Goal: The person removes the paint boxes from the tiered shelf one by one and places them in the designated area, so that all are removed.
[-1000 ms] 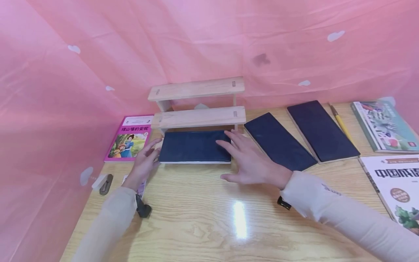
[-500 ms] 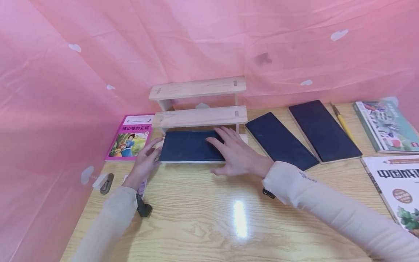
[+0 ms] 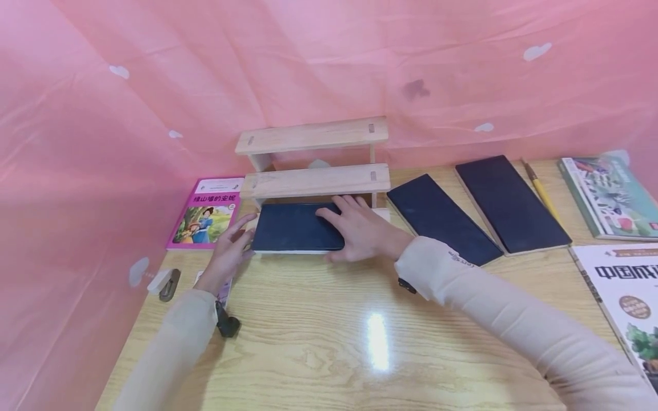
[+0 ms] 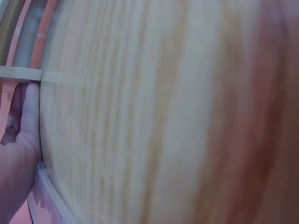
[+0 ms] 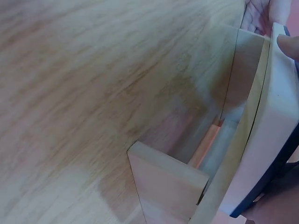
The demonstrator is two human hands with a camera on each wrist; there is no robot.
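A dark blue notebook [image 3: 293, 227] with pale edges lies on the lowest step of a small wooden stepped shelf [image 3: 316, 180]. My right hand [image 3: 362, 231] grips its right end, the fingers over the top and the thumb low at the front edge. That pale edge [image 5: 266, 121] shows close up in the right wrist view, above the shelf's hollow frame. At the left end of the lowest step, my left hand [image 3: 226, 254] rests with extended fingers. In the left wrist view its fingers [image 4: 31, 109] stand straight against a pale wooden edge; their tips are partly hidden.
Two more dark blue notebooks, one nearer [image 3: 442, 220] and one farther right [image 3: 511, 202], lie beside a yellow-handled brush [image 3: 542, 191]. Books [image 3: 609, 197] lie at far right, a pink-bordered book [image 3: 205, 214] at left. A grey-and-white stapler-like object [image 3: 164, 284] sits near the pink curtain [image 3: 77, 200].
My right hand has moved left over the notebook's right end, and its spread fingers and thumb have closed in on it. My left hand stays at the left end.
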